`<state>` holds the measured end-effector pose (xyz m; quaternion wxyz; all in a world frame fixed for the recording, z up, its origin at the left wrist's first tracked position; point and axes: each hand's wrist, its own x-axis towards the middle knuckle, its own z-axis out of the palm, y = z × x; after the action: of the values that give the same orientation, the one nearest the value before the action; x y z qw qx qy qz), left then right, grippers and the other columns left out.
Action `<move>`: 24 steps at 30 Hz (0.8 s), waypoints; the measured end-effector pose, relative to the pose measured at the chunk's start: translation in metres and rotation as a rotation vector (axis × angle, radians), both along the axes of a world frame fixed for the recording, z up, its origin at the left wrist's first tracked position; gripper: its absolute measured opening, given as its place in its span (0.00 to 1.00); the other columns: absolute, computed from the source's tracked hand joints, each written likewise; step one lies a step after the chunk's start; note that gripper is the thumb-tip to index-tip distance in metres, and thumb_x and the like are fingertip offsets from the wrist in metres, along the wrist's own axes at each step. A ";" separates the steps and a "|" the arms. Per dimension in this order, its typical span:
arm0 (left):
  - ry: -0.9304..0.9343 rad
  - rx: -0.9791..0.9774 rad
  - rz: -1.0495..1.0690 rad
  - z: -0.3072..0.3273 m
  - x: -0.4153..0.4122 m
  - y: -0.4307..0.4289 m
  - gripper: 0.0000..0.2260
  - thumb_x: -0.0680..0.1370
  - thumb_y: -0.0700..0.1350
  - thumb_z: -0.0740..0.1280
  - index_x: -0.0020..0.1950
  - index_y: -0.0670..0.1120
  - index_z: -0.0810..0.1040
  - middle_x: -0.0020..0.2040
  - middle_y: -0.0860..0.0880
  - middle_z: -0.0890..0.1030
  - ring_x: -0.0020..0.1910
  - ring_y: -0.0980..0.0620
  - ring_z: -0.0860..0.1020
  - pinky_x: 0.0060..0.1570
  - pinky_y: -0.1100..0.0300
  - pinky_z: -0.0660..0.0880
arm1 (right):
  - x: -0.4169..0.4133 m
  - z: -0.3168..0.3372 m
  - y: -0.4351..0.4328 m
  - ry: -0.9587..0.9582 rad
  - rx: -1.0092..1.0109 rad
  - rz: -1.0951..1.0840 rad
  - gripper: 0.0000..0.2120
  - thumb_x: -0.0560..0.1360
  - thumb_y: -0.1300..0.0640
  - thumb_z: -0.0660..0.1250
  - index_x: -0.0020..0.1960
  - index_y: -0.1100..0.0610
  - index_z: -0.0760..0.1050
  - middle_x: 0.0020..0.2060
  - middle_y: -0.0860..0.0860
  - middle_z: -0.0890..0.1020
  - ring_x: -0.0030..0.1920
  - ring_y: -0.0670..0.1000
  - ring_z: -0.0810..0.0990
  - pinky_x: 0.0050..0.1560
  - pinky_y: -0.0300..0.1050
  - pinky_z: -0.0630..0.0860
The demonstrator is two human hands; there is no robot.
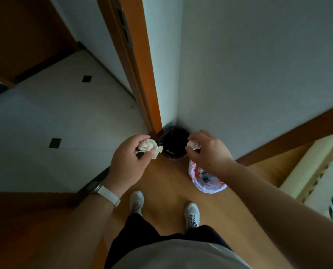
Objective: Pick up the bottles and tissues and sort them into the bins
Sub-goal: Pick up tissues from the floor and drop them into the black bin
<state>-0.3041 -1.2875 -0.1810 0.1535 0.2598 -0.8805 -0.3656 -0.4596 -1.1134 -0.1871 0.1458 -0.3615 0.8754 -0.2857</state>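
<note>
From above, we look down on a person standing on a wooden floor (167, 177) in a corner where a white wall (249, 65) meets an orange-brown door frame (142, 74). Each hand holds a crumpled white tissue.

The left hand (130, 162) has its fingers (140, 139) curled round the larger tissue (148, 146), which bulges out past the thumb toward the rim of a dark bin (174, 142). This bin is round, lined with a dark bag and set right in the corner.

The right hand (208, 150) pinches the smaller tissue (193, 145) between curled fingertips and thumb, at the bin's right edge as we see it.

The two tissues sit on either side of the dark opening, and neither is inside it.

Just beside the dark bin, and nearer the person, stands a second bin (206, 183) lined with a white bag. The right wrist covers part of it. We make out red and blue shapes inside but cannot tell what they are.

A white band (107, 193) wraps the left wrist. Two pale trainers (192, 214) point toward the bins. Beyond the doorway lies pale tiled floor (55, 113) with small black squares.
</note>
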 end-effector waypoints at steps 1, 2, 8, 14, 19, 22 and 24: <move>0.008 0.006 -0.025 -0.006 -0.007 -0.011 0.13 0.75 0.46 0.71 0.59 0.46 0.80 0.52 0.55 0.80 0.50 0.57 0.79 0.48 0.69 0.75 | -0.002 -0.005 -0.006 -0.007 0.021 -0.029 0.11 0.73 0.55 0.70 0.55 0.54 0.78 0.49 0.49 0.80 0.41 0.48 0.75 0.41 0.37 0.65; 0.006 0.021 -0.053 -0.014 -0.014 -0.024 0.13 0.75 0.44 0.71 0.59 0.47 0.80 0.51 0.56 0.80 0.50 0.57 0.79 0.48 0.70 0.74 | -0.004 -0.010 -0.013 -0.015 0.043 -0.064 0.11 0.73 0.54 0.70 0.55 0.53 0.78 0.49 0.48 0.79 0.42 0.48 0.76 0.41 0.37 0.65; -0.010 0.064 -0.252 -0.055 -0.048 -0.114 0.14 0.74 0.42 0.73 0.59 0.47 0.80 0.51 0.53 0.82 0.50 0.54 0.80 0.49 0.57 0.78 | 0.002 -0.027 -0.076 -0.062 0.191 -0.311 0.11 0.73 0.52 0.68 0.54 0.51 0.77 0.50 0.48 0.78 0.46 0.53 0.79 0.43 0.44 0.73; -0.051 0.094 -0.356 -0.091 -0.079 -0.188 0.15 0.73 0.43 0.73 0.59 0.47 0.79 0.52 0.52 0.81 0.50 0.53 0.79 0.49 0.56 0.79 | 0.006 -0.044 -0.128 -0.121 0.246 -0.487 0.12 0.75 0.50 0.65 0.57 0.49 0.76 0.52 0.45 0.78 0.48 0.50 0.77 0.43 0.41 0.66; -0.133 0.082 -0.433 -0.141 -0.101 -0.203 0.15 0.74 0.41 0.73 0.60 0.45 0.79 0.52 0.55 0.78 0.50 0.59 0.75 0.47 0.77 0.68 | -0.007 -0.090 -0.144 -0.165 0.231 -0.566 0.11 0.75 0.53 0.66 0.57 0.51 0.77 0.54 0.47 0.79 0.51 0.50 0.77 0.43 0.37 0.61; -0.196 0.099 -0.459 -0.187 -0.119 -0.202 0.15 0.75 0.41 0.72 0.61 0.45 0.78 0.53 0.52 0.79 0.51 0.57 0.75 0.48 0.74 0.68 | -0.022 -0.138 -0.146 -0.227 0.201 -0.589 0.12 0.75 0.54 0.67 0.58 0.53 0.77 0.56 0.50 0.78 0.50 0.52 0.78 0.45 0.39 0.67; -0.229 0.107 -0.464 -0.224 -0.134 -0.198 0.15 0.75 0.41 0.72 0.61 0.45 0.78 0.53 0.51 0.79 0.51 0.56 0.75 0.48 0.73 0.68 | -0.034 -0.177 -0.143 -0.241 0.200 -0.595 0.13 0.75 0.55 0.68 0.59 0.53 0.76 0.56 0.50 0.78 0.51 0.52 0.77 0.46 0.41 0.68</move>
<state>-0.4379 -1.4853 -0.4050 -0.0490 0.0983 -0.9076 -0.4053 -0.4935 -1.2566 -0.3641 0.1933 -0.0375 0.9428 -0.2691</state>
